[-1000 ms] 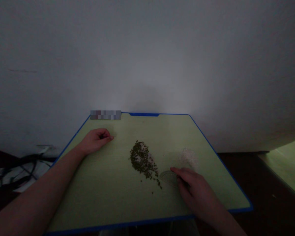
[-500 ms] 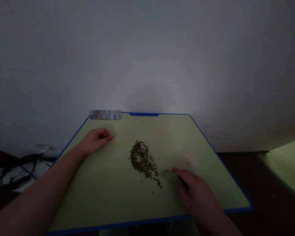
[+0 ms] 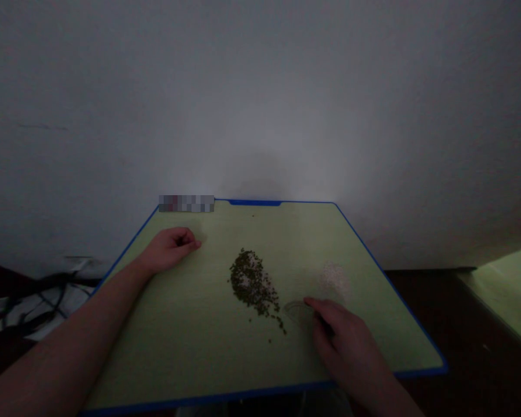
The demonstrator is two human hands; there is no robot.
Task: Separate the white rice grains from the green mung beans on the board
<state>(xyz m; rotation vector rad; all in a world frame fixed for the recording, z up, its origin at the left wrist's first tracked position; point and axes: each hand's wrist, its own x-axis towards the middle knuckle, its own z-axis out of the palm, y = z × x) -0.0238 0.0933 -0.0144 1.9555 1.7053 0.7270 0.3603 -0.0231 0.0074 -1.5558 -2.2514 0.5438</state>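
Near the mixed grains [image 3: 248,279], a clear piece [image 3: 294,306] is pinched by the right hand [image 3: 346,336]; steadiness seems needed; grip unclear at the left hand [image 3: 170,248].

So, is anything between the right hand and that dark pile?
Yes: the see-through, curved-edged piece that the right hand holds sits between that hand and the dark pile. Nothing else visible does.
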